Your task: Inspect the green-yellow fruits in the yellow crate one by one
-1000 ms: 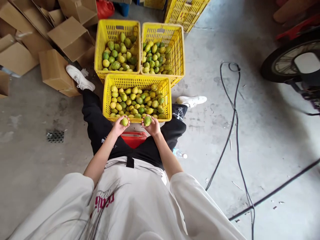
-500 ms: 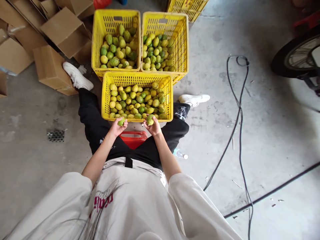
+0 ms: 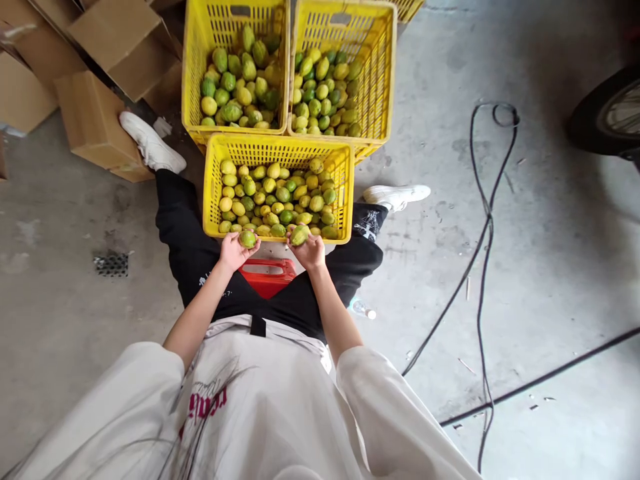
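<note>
My left hand [image 3: 235, 252] holds a green lemon [image 3: 247, 239] in its upturned fingers, at the near rim of a yellow plastic crate [image 3: 209, 193]. A yellowish-green lemon [image 3: 300, 235] rests in my right hand [image 3: 311, 252], at the same rim a little to the right. Many green and yellow lemons [image 3: 283, 195] lie loose in this near crate, which stands between my spread legs. Both hands are just outside the crate or over its edge; whether they touch the rim I cannot tell.
Behind stand a left yellow crate [image 3: 187, 80] and a right yellow crate [image 3: 390, 80], both partly filled with lemons. Cardboard boxes [image 3: 95, 120] pile up at the left. A red plastic stool [image 3: 267, 283] is under me. Black cable [image 3: 487, 223] and a wheel [image 3: 607, 113] are at the right.
The lemon in my left hand shows more now, as the fingers have opened out under it. In my right hand the lemon has turned. The view has shifted slightly.
</note>
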`<control>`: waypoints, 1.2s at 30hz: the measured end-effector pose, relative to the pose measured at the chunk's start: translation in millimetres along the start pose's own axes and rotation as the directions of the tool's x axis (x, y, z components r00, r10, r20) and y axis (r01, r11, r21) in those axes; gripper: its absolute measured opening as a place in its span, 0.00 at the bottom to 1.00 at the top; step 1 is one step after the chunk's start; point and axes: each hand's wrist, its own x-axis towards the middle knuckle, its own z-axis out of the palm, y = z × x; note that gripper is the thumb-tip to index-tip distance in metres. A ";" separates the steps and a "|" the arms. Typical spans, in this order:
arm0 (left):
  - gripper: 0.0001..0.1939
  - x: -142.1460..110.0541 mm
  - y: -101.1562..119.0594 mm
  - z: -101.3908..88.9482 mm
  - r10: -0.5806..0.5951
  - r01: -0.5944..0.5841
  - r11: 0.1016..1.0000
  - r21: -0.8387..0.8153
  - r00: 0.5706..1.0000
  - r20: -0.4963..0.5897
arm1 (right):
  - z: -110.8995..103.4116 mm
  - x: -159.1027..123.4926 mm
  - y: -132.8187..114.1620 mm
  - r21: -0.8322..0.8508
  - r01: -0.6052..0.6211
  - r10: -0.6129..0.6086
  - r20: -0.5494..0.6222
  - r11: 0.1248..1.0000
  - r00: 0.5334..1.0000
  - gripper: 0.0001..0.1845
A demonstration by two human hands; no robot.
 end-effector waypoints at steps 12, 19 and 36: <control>0.09 2.8 -2.3 2.0 -0.029 0.030 0.999 -0.031 0.999 0.025 | -14.5 6.7 2.1 0.022 -0.102 0.103 -0.057 0.995 0.993 0.12; 0.09 1.3 -0.2 0.1 -0.027 0.028 0.999 -0.019 0.997 0.078 | -7.7 8.8 1.0 0.071 -0.039 0.045 -0.097 0.997 0.994 0.15; 0.21 -0.9 0.1 1.8 0.014 -0.014 0.999 -0.041 1.000 0.014 | -0.3 17.1 3.0 0.120 0.005 0.009 -0.120 0.993 0.993 0.14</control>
